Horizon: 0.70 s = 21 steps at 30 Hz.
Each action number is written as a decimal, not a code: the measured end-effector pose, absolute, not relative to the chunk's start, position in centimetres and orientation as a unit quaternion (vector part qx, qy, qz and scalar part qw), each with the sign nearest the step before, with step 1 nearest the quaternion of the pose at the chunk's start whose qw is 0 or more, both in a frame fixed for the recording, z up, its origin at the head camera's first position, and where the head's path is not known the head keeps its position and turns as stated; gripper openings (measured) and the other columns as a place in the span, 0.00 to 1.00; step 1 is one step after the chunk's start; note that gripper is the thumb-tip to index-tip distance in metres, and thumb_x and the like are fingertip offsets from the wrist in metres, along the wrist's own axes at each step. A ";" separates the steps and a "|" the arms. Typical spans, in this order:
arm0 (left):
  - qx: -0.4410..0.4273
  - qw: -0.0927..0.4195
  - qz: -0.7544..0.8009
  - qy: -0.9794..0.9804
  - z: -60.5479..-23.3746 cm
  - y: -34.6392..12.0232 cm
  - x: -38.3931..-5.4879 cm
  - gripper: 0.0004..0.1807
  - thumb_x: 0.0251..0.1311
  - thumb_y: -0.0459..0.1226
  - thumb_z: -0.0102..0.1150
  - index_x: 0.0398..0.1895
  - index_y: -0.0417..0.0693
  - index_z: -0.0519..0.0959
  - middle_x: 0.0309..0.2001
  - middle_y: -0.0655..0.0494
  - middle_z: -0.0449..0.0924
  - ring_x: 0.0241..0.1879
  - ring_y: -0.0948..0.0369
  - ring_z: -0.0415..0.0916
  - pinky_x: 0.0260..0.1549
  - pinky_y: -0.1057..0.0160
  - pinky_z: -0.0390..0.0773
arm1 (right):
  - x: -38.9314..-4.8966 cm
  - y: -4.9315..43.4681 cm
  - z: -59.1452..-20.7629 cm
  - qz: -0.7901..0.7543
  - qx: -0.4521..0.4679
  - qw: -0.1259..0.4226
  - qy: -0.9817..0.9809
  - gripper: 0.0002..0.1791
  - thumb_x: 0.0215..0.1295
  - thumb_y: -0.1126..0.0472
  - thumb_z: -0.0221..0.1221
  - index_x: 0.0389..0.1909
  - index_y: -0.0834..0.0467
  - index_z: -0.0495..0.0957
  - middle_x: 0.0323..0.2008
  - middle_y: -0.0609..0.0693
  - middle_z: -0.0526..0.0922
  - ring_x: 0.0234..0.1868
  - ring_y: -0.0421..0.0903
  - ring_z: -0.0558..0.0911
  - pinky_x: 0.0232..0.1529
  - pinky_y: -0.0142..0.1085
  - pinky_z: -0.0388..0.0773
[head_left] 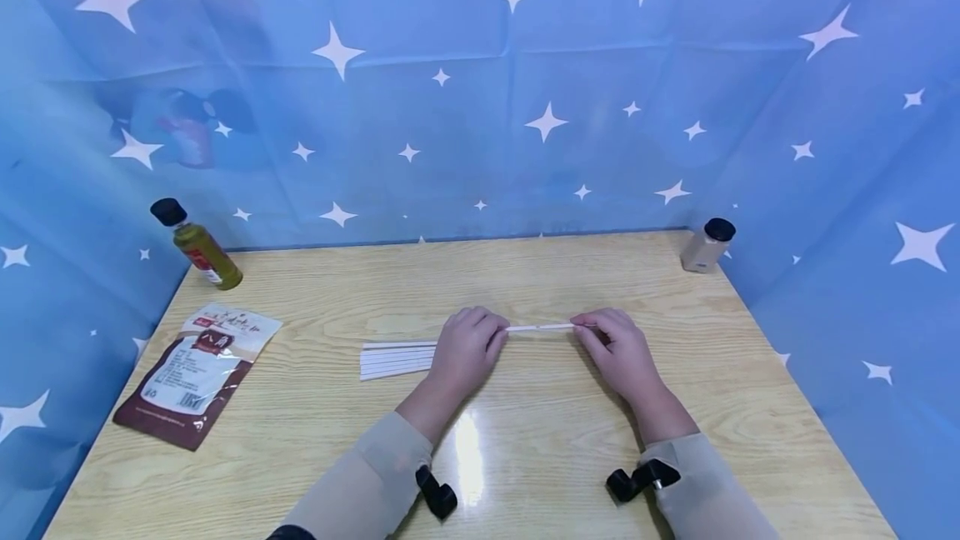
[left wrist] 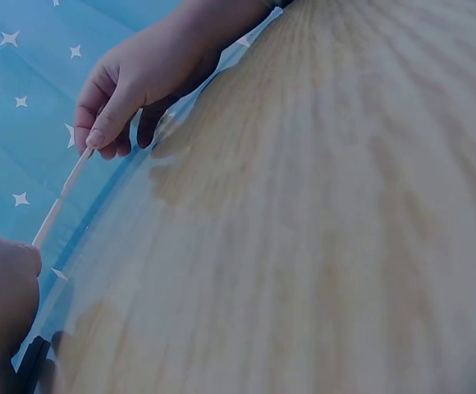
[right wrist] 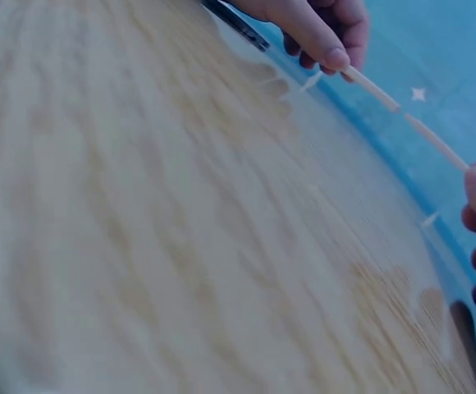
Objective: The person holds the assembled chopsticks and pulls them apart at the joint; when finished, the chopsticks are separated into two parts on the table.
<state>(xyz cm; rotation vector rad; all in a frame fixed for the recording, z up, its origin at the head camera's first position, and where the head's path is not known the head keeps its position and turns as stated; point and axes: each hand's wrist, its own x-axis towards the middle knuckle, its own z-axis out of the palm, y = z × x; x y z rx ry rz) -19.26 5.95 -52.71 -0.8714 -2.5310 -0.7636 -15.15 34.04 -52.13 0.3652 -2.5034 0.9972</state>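
Over the middle of the table, my left hand (head_left: 465,352) pinches a thin white stick (right wrist: 371,88) between thumb and fingers. My right hand (head_left: 617,351) pinches another thin white stick piece (left wrist: 76,174) the same way. The two pieces lie in one line, end to end, with a narrow gap between their tips in the right wrist view. Whether they are halves of one stick I cannot tell. Just left of my left hand, several flat white sticks (head_left: 393,359) lie side by side on the table, their right ends hidden behind that hand.
A brown and white packet (head_left: 197,373) lies at the table's left. Behind it stands a bottle of yellow-green liquid (head_left: 207,255) with a black cap. A small black-lidded shaker (head_left: 705,248) is at the back right corner. Blue starry cloth (head_left: 480,148) surrounds the wooden table (head_left: 540,473).
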 end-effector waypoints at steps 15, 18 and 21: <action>-0.270 0.160 -0.224 -0.923 -52.7 7.1 -19.6 0.05 0.73 0.42 0.67 0.44 0.56 0.90 0.43 0.60 0.86 0.42 0.58 0.81 0.45 0.56 0.81 | -15.6 35.4 -52.4 0.336 0.115 0.210 -0.911 0.06 0.68 0.69 0.71 0.42 0.57 0.90 0.41 0.53 0.88 0.53 0.58 0.76 0.57 0.53 0.66; -0.262 0.171 -0.223 -0.923 -52.5 7.1 -19.9 0.04 0.71 0.41 0.69 0.43 0.55 0.90 0.42 0.59 0.86 0.42 0.57 0.81 0.44 0.56 0.82 | -15.7 35.5 -52.4 0.335 0.113 0.213 -0.911 0.06 0.67 0.69 0.71 0.42 0.57 0.90 0.41 0.55 0.87 0.53 0.59 0.75 0.58 0.55 0.64; -0.261 0.174 -0.223 -0.923 -52.4 7.2 -20.0 0.03 0.70 0.41 0.70 0.42 0.54 0.91 0.41 0.58 0.87 0.41 0.57 0.82 0.44 0.56 0.82 | -16.0 35.7 -52.5 0.332 0.111 0.215 -0.912 0.06 0.67 0.69 0.72 0.42 0.57 0.90 0.41 0.55 0.87 0.53 0.60 0.75 0.59 0.55 0.64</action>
